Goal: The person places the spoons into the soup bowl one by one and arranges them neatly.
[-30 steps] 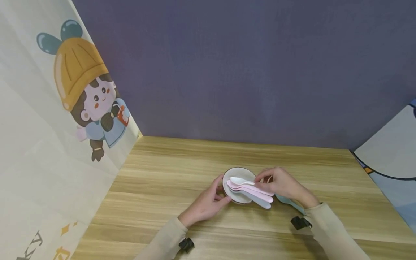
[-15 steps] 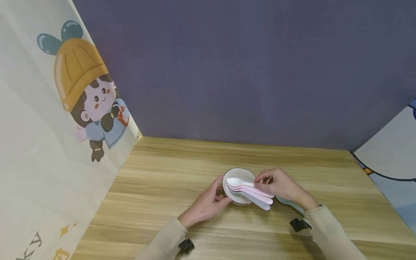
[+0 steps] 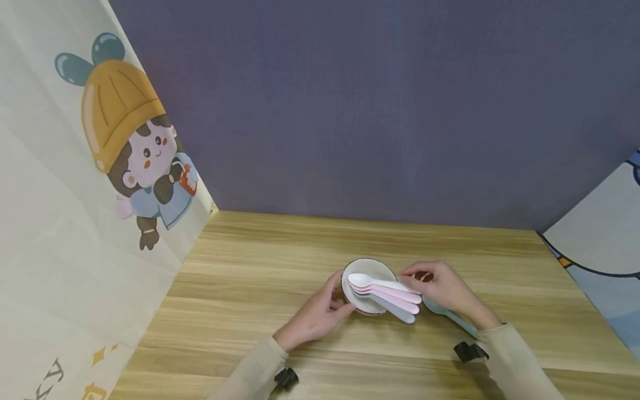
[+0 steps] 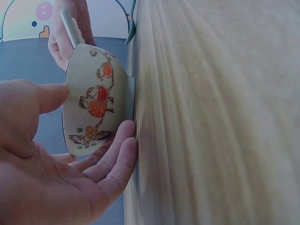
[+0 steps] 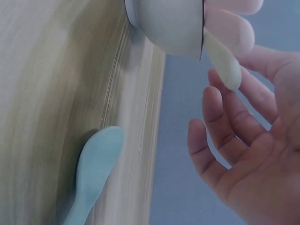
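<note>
A small white bowl (image 3: 356, 303) with a dark rim stands on the table; its outside carries painted red birds in the left wrist view. My left hand (image 3: 320, 315) grips the bowl's left side, thumb near the rim and fingers around the wall and low side. Several spoons lie across the bowl, handles out to the right: a white spoon (image 3: 361, 280) on top, pink spoons (image 3: 400, 300) below, a grey spoon (image 3: 402, 315) nearest me. My right hand (image 3: 442, 286) is beside the handle ends, fingers loosely bent around no spoon. Whether a fingertip touches a handle is unclear.
A teal spoon (image 5: 98, 164) lies on the wooden table (image 3: 260, 266) under the right forearm. A dark blue-grey panel (image 3: 350, 111) rises behind the table, and a white wall with a cartoon figure (image 3: 145, 150) stands to the left.
The white spoon's bowl end has shifted slightly left and settled over the pink ones. My right hand has let go of the white spoon and moved right. The left hand stays.
</note>
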A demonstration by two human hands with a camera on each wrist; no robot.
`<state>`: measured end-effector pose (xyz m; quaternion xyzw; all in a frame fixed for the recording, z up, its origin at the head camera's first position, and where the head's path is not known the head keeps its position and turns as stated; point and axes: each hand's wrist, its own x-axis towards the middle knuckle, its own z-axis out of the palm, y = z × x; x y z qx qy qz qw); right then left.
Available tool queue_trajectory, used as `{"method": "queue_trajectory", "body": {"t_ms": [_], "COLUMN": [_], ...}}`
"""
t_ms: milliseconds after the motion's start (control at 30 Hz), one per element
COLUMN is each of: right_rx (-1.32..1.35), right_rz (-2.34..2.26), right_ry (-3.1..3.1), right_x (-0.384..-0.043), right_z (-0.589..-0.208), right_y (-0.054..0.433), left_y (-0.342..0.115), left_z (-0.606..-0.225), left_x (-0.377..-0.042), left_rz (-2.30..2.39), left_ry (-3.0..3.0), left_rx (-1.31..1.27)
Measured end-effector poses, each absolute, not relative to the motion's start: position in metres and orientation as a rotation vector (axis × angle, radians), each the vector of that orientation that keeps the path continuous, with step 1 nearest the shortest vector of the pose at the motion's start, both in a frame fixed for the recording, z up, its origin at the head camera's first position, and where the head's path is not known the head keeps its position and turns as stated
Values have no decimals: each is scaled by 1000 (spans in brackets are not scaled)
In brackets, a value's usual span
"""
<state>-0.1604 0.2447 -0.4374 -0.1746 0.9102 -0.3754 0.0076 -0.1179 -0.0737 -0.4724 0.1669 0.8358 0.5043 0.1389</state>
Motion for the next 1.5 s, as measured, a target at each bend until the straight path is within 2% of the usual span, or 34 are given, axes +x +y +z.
{"method": "queue_trajectory", "body": {"t_ms": [433,1000,1500], "right_rx": [-348,-348,-236], "right_rz": [-1180,-1170,-1159], "right_ry": [2865,2891,2835], "right_x": [-151,-143,-134], "right_z": [-439,-447,-462], "right_y": [265,279,296], "left_y": [-74,-74,-74], "left_z": [-474,-474,-474], "left_x": [-119,-120,-120], "left_rz": [1465,1464,1456], "left_ry": [2405,2412,2419], "left_rx": [500,499,492]}}
